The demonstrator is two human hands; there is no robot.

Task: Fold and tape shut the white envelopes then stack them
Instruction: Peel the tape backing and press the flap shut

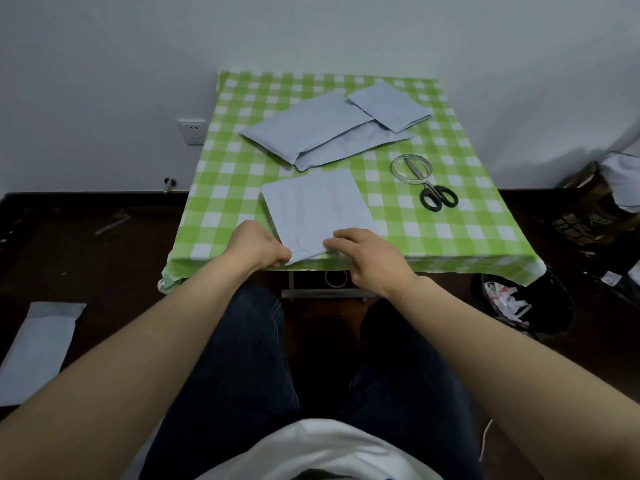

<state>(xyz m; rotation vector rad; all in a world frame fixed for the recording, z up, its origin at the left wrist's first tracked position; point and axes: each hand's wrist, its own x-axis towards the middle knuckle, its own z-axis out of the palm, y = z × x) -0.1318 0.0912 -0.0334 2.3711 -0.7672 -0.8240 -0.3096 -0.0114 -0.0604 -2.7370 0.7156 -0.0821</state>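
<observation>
Green-and-white checked cloth (242, 188) covers the table, and every place below is given against that table. At its near edge, about the middle, lies a white envelope (318, 206), one near corner hanging just past the edge. The left hand (258, 247) has its fingers curled and pinches that overhanging corner. The right hand (367, 258) sits just beside it at the same near edge, fingers bent, tips on the envelope's near end; whether the thumb is under the paper I cannot tell. Across the table's far half lies a loose pile of unfolded envelopes (304, 129), and a folded envelope (388, 105) overlaps the pile's right end at the table's far right. On the table's right side sits a clear tape roll (396, 174), with black-handled scissors (437, 197) whose blades reach inside the ring. Left of the table, on the dark floor, lies another envelope (38, 344). Right of the table, below its near corner, stands a black bin (550, 306) holding paper scraps.
</observation>
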